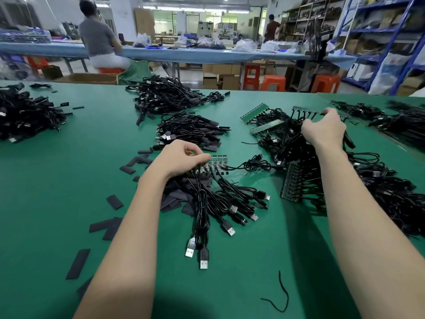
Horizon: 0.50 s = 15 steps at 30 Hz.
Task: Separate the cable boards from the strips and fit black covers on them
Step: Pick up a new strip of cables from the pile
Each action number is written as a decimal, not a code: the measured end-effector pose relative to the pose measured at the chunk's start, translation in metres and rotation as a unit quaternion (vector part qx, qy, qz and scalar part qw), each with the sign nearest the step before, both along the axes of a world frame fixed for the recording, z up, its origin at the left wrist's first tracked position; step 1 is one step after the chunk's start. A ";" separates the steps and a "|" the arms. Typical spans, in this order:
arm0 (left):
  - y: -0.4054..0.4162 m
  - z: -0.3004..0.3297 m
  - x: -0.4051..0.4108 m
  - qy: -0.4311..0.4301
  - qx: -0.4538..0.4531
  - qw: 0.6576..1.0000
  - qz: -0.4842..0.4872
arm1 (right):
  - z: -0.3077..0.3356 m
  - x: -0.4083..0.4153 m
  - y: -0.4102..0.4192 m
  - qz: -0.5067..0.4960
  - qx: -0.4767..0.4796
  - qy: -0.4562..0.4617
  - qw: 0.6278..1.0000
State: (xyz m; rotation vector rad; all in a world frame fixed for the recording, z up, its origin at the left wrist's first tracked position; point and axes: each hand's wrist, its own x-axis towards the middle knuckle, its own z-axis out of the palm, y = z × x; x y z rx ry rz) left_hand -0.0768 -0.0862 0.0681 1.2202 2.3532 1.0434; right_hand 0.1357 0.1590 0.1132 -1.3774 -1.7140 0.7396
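Gripping cable boards (215,162) mid-table with left hand (181,158); pinched a strip (308,110) atop the right cable heap (322,157) with right hand (324,130). Black covers (174,199) scattered beside, finished bundles (190,130) behind.

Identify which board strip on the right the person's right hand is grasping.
The farthest strip: the right hand pinches its end, while the other strips lie untouched.

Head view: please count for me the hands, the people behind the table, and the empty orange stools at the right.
Hands: 2 (left hand holds cable boards, right hand pinches a strip)
People: 2 (seated person, standing person)
Empty orange stools: 3
Total: 7
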 end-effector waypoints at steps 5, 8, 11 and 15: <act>0.007 0.004 0.007 0.170 -0.067 0.982 0.045 | -0.009 -0.008 -0.013 0.068 -0.008 0.041 0.997; 0.017 0.002 0.021 0.217 -0.098 0.971 0.035 | -0.025 -0.016 -0.019 0.078 0.015 0.047 0.996; 0.028 -0.006 0.031 0.243 -0.101 0.964 0.044 | -0.030 -0.022 -0.022 0.064 0.020 0.040 0.997; 0.037 -0.014 0.036 0.264 -0.065 0.959 0.083 | -0.032 -0.023 -0.023 0.047 0.039 0.043 0.997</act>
